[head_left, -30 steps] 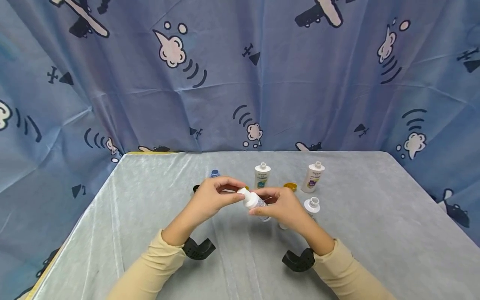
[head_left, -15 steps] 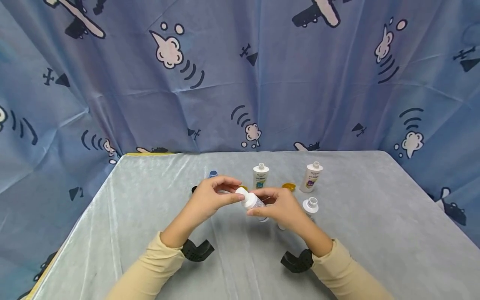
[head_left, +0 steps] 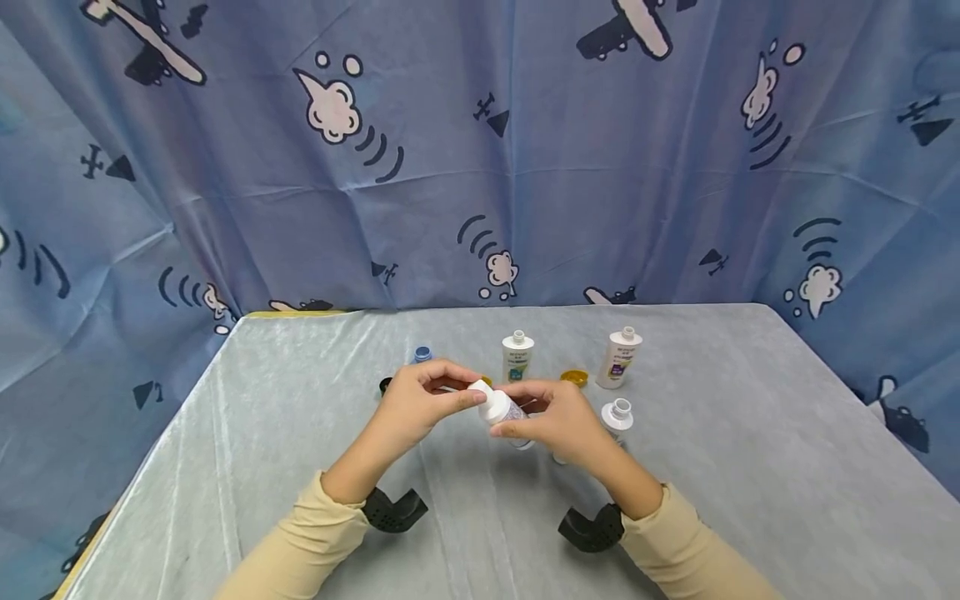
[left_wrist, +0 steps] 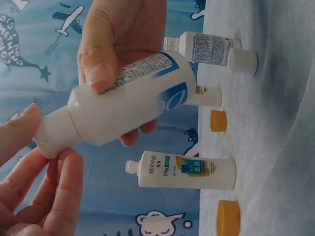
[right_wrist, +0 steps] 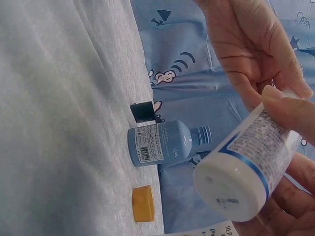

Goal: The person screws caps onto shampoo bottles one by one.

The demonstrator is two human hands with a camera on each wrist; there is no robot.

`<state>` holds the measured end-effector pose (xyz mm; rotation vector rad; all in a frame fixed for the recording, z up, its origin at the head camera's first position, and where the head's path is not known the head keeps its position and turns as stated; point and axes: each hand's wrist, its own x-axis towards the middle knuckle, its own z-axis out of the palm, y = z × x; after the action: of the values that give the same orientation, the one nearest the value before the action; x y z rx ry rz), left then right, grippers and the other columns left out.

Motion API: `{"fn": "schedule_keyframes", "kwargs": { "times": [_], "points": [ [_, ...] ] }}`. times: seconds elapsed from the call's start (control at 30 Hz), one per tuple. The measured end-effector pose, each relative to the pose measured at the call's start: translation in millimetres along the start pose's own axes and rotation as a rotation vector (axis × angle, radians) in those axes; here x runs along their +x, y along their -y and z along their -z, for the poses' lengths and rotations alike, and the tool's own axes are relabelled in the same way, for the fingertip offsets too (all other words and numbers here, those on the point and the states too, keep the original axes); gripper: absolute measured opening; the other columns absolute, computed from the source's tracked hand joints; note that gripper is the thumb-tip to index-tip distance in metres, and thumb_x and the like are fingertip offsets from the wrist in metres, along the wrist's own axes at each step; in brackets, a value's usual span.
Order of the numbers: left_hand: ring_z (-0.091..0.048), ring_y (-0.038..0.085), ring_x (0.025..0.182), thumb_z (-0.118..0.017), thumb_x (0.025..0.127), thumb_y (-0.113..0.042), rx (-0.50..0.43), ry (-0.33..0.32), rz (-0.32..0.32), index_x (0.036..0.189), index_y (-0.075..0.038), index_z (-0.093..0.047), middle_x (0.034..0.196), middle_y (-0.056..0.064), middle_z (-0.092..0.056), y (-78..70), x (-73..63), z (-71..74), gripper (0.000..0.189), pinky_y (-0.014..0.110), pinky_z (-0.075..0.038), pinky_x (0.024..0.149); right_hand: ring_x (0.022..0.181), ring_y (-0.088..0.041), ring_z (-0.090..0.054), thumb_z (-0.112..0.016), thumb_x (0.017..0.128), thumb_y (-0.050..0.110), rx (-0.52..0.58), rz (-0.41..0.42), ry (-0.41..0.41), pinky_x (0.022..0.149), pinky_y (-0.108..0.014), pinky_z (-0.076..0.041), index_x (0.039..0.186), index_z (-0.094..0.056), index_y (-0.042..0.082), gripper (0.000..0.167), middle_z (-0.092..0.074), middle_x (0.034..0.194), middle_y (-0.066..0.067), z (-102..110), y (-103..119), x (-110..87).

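Observation:
Over the middle of the table, a white bottle (left_wrist: 130, 105) with a blue-edged label is held tilted between both hands. The right hand (head_left: 558, 417) grips its body, thumb lying across the printed label in the left wrist view. With thumb and fingers, the left hand (head_left: 416, 404) pinches the white cap (left_wrist: 56, 132) on the bottle's top. Seen from the right wrist, the bottle's round base (right_wrist: 226, 191) faces the camera. Whether the cap is fully seated cannot be told.
Uncapped white bottles (head_left: 517, 357) (head_left: 619, 358) stand behind the hands. Another open bottle (head_left: 617, 415) is by the right forearm, a loose white cap (left_wrist: 242, 61) near it. Left of these are a blue bottle (right_wrist: 160, 142) and black cap (right_wrist: 142, 112). Yellow caps (left_wrist: 219, 121) (right_wrist: 143, 203) lie about.
The head view has shifted slightly, so the whole scene sits a little to the left. Both hands keep their hold on the bottle and cap, with hardly any other movement.

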<state>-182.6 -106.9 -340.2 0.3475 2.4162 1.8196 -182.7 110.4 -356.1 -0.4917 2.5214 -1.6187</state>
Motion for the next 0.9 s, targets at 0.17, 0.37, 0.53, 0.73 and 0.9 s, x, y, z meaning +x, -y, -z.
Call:
{"fn": "schedule_keyframes", "kwargs": {
  "times": [0.17,0.37,0.53,0.73,0.9],
  "points": [
    [-0.070,0.013,0.088,-0.082,0.082,-0.022,-0.018,0.015,-0.029,0.104,-0.012,-0.077,0.107,0.004,-0.074,1.9,0.1,0.6,0.024,0.030,-0.058,0.082,0.088,-0.017,-0.068,-0.090,0.072,0.019,0.010,0.006,0.007,0.072,-0.030,-0.058,0.107,-0.076,0.006,0.039,-0.076,0.103,-0.011,0.6,0.7,-0.1],
    [-0.071,0.016,0.094,-0.078,0.086,-0.014,-0.054,0.074,-0.110,0.113,-0.002,-0.073,0.117,0.012,-0.071,3.1,0.1,0.5,0.029,0.027,-0.059,0.085,0.088,-0.016,-0.068,-0.090,0.072,0.018,0.020,-0.003,0.014,0.073,-0.029,-0.058,0.107,-0.076,0.005,0.040,-0.076,0.104,-0.012,1.8,0.6,0.0],
    [-0.070,0.028,0.104,-0.075,0.088,-0.008,-0.063,0.095,-0.175,0.116,0.002,-0.071,0.121,0.017,-0.068,0.4,0.1,1.4,0.030,0.025,-0.059,0.086,0.089,-0.017,-0.068,-0.090,0.072,0.018,0.004,0.014,0.012,0.075,-0.029,-0.058,0.107,-0.076,0.005,0.040,-0.076,0.104,-0.012,2.7,-0.4,2.7],
    [-0.067,0.028,0.110,-0.073,0.089,-0.007,-0.060,0.118,-0.192,0.118,0.001,-0.071,0.124,0.016,-0.067,-2.7,-0.1,2.8,0.030,0.026,-0.058,0.089,0.089,-0.018,-0.069,-0.090,0.072,0.021,-0.012,-0.013,0.003,0.074,-0.029,-0.059,0.108,-0.076,0.007,0.041,-0.076,0.106,-0.011,5.0,0.8,3.6],
    [-0.070,0.022,0.108,-0.078,0.086,-0.012,-0.104,0.091,-0.059,0.120,-0.005,-0.071,0.124,0.011,-0.069,-2.7,-2.0,3.4,0.035,0.030,-0.059,0.090,0.087,-0.018,-0.070,-0.090,0.073,0.020,0.012,-0.041,0.006,0.071,-0.028,-0.058,0.110,-0.076,0.006,0.042,-0.075,0.106,-0.012,2.5,0.6,0.4]
  ]
}}
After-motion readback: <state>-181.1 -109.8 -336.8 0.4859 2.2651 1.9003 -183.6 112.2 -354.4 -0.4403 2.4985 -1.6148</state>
